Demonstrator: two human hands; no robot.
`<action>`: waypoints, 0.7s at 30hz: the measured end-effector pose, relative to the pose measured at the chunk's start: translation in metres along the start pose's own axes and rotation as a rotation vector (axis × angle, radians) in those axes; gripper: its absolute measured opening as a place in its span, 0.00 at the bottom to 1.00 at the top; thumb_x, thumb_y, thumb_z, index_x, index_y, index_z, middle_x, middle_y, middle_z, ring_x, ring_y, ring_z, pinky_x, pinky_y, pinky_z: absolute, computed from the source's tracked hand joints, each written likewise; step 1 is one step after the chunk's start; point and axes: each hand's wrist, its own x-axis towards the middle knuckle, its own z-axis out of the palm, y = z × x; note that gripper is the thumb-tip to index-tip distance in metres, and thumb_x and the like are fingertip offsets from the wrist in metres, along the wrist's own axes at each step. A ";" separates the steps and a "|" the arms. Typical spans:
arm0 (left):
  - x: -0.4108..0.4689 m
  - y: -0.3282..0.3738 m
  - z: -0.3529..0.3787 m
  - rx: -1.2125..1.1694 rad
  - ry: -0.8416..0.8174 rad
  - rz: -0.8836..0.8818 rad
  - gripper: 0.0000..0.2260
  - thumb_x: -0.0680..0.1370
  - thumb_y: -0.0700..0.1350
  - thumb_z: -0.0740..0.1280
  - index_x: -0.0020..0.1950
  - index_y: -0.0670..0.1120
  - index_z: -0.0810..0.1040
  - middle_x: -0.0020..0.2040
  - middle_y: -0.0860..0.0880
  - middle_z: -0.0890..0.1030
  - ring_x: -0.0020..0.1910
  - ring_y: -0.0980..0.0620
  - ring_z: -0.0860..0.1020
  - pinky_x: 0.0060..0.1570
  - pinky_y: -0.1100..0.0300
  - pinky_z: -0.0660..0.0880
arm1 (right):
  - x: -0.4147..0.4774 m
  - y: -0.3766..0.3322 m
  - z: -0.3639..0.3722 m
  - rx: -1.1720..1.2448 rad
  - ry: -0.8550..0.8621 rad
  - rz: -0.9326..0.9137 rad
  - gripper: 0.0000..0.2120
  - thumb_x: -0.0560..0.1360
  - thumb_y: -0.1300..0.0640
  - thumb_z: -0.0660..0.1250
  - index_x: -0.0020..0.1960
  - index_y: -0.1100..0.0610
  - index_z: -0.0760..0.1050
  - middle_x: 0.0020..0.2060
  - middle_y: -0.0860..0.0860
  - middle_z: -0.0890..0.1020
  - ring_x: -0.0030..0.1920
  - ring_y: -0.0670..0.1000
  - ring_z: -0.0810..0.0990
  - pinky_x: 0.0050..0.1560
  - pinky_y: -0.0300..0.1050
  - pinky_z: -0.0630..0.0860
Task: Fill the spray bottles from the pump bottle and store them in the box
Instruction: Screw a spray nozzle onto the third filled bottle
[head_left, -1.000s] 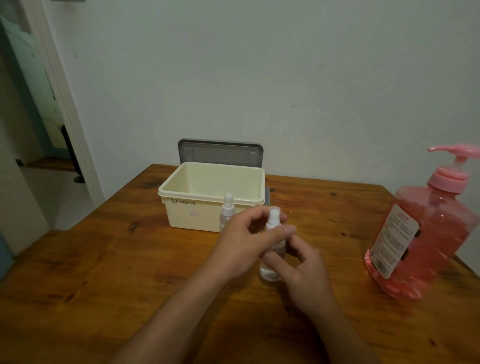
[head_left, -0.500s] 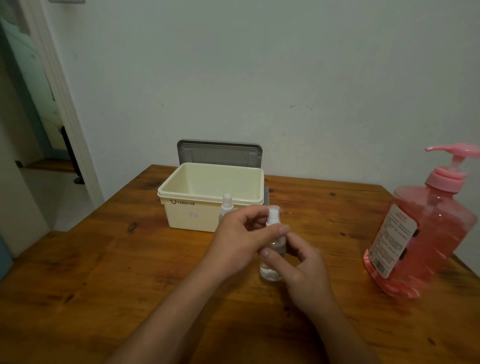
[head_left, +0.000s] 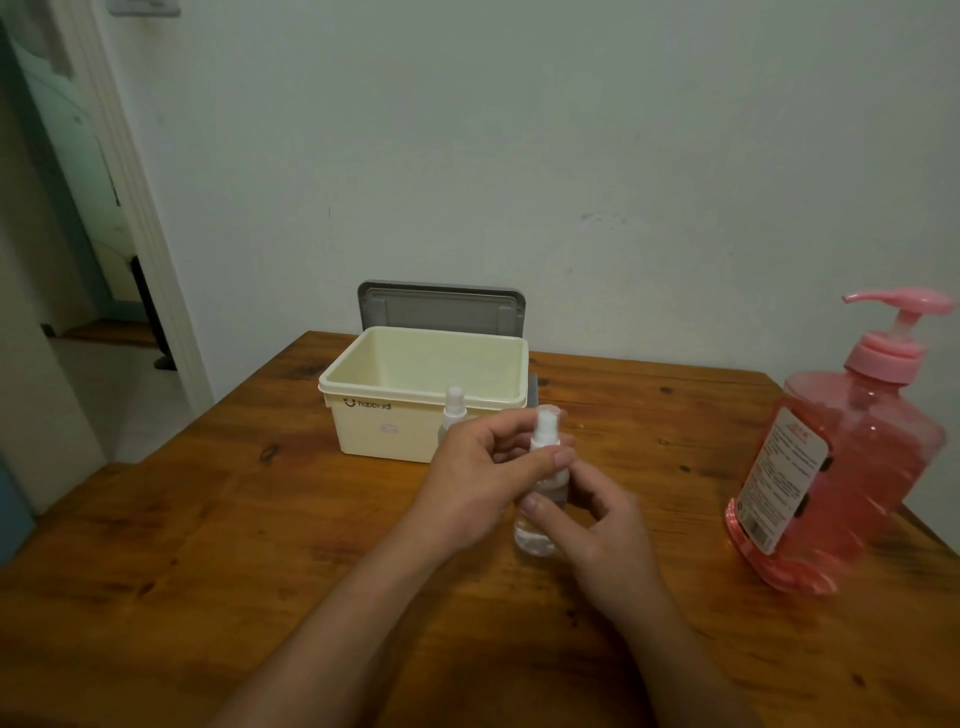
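Wooden table (head_left: 208, 545) and a pale wall make up the setting. Between the two hands a small clear spray bottle (head_left: 537, 538) is held upright, low over the wood; whether its base touches cannot be told. Its white spray head is pinched by the curled thumb and fingers of the left hand (head_left: 467, 488), while its body is gripped by the thumb and fingers of the right hand (head_left: 608, 525). Just beyond the left hand a second spray bottle (head_left: 455, 408) is seen standing in front of the open cream box (head_left: 384, 431). A grey lid (head_left: 441, 309) is propped behind the box. Well to the right of the right hand a pink pump bottle (head_left: 852, 457) is stood.
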 end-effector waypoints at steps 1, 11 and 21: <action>0.000 0.001 0.001 -0.010 0.003 0.002 0.14 0.74 0.39 0.71 0.59 0.47 0.81 0.51 0.47 0.85 0.51 0.53 0.83 0.48 0.63 0.80 | 0.000 0.001 -0.001 -0.001 -0.004 0.003 0.22 0.66 0.43 0.72 0.59 0.49 0.80 0.49 0.43 0.85 0.52 0.46 0.83 0.54 0.49 0.80; -0.009 0.007 -0.009 -0.017 -0.002 -0.012 0.12 0.75 0.39 0.71 0.57 0.48 0.81 0.51 0.46 0.85 0.52 0.51 0.83 0.53 0.57 0.81 | 0.001 -0.004 0.003 0.046 -0.090 0.029 0.19 0.69 0.49 0.76 0.59 0.49 0.80 0.50 0.44 0.86 0.52 0.45 0.83 0.50 0.40 0.78; -0.002 0.010 -0.013 0.000 0.122 0.061 0.15 0.74 0.39 0.71 0.61 0.44 0.81 0.51 0.47 0.85 0.52 0.53 0.82 0.47 0.66 0.79 | 0.003 0.000 0.003 0.006 -0.020 0.040 0.19 0.69 0.44 0.75 0.58 0.43 0.78 0.52 0.41 0.83 0.54 0.45 0.81 0.55 0.47 0.79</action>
